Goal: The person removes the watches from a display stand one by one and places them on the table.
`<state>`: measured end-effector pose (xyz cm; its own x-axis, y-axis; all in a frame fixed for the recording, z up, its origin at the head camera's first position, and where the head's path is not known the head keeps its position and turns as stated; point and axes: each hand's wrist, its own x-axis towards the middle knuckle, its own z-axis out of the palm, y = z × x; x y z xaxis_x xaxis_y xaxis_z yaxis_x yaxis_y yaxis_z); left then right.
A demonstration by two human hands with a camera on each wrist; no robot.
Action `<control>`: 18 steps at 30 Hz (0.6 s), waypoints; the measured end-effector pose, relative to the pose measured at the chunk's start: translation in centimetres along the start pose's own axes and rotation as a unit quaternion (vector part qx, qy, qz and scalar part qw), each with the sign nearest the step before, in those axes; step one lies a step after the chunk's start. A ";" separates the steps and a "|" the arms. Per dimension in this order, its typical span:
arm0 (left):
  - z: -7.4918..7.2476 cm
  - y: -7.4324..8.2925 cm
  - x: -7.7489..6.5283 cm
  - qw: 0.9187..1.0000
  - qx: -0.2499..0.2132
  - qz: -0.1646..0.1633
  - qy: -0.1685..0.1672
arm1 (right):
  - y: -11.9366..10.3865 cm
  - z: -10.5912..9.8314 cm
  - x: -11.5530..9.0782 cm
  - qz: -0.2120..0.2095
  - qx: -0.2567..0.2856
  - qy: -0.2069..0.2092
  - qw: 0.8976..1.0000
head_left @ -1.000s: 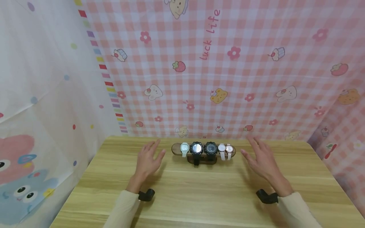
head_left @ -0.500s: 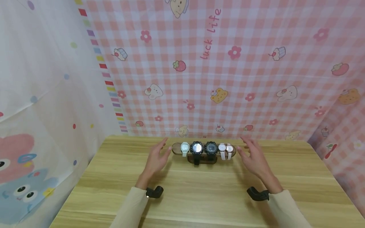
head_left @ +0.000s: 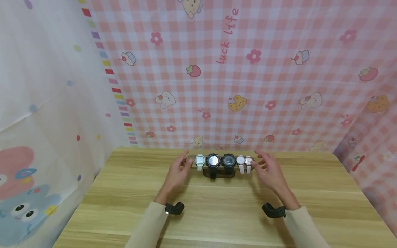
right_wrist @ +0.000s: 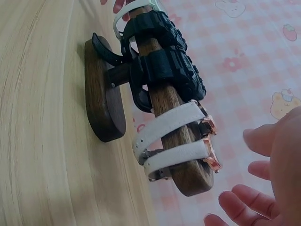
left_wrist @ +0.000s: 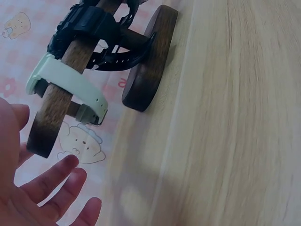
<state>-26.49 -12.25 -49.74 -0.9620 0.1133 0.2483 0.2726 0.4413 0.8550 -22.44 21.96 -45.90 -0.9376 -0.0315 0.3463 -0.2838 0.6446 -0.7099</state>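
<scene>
A dark wooden watch stand (left_wrist: pixel 150 61) holds several watches on its bar, near the table's back edge. From left to right sit a mint-green watch (head_left: pixel 200 160), a black watch (head_left: pixel 213 161), another black watch (head_left: pixel 228 161) and two slim watches with white straps (right_wrist: pixel 174 125). My left hand (head_left: pixel 176 175) is at the bar's left end, thumb and fingers spread on either side; the left wrist view shows a gap to the wood. At the right end my right hand (head_left: pixel 271 174) is held the same way, its fingers relaxed and apart from the bar.
The stand rests on a light wooden table (head_left: pixel 217 213). Behind it hangs a pink checked cloth (head_left: pixel 217 82), and a white patterned cloth (head_left: pixel 62 113) is on the left. Each wrist wears a black camera mount, such as the left mount (head_left: pixel 175 208).
Both hands have moved inward, the left hand to the right and the right hand to the left, until they reach the two ends of the watch stand. The stand stays in place.
</scene>
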 end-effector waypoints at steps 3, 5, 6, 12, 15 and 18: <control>0.4 -0.1 0.1 1.000 -0.006 -0.013 -0.002 | 0.0 0.3 0.0 -0.006 -0.001 0.004 1.000; 0.6 -0.1 0.1 1.000 -0.010 -0.022 -0.003 | 0.0 0.4 0.1 -0.004 0.000 0.001 1.000; 0.7 0.0 0.1 1.000 -0.014 -0.028 -0.002 | 0.0 0.5 0.1 -0.001 0.000 0.000 1.000; 1.1 -0.2 0.2 0.999 -0.031 -0.035 0.004 | -0.1 0.7 0.2 0.015 0.002 -0.007 1.000; 1.3 -0.3 0.2 0.999 -0.041 -0.032 0.006 | -0.1 0.8 0.3 0.019 0.003 -0.012 1.000; 1.4 0.2 0.0 0.997 -0.068 -0.032 0.007 | -0.1 1.0 0.3 0.023 0.000 -0.020 1.000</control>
<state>-26.45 -10.88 -50.17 -0.9777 0.0759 0.1960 0.2100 0.3225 0.9230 -22.94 21.16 -46.33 -0.9568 -0.0320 0.2888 -0.2404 0.6455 -0.7249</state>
